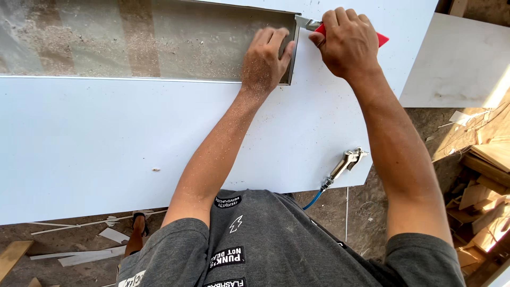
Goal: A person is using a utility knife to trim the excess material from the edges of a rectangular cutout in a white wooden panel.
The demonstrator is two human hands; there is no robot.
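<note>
A large white panel (95, 138) lies flat in front of me, with a long rectangular cut-out (133, 40) through which a sawdust-strewn surface shows. My left hand (265, 61), dusted with sawdust, rests with fingers curled over the right end edge of the cut-out. My right hand (348, 42) grips a red-handled tool (380, 38) whose metal blade (305, 22) touches the panel at the upper right corner of the cut-out.
A metal air blow gun (348, 161) with a blue hose (313, 199) lies on the panel's near right corner. Another white board (459, 64) sits to the right. Wood offcuts (486, 180) pile on the dirt floor at right; white strips (90, 255) lie below left.
</note>
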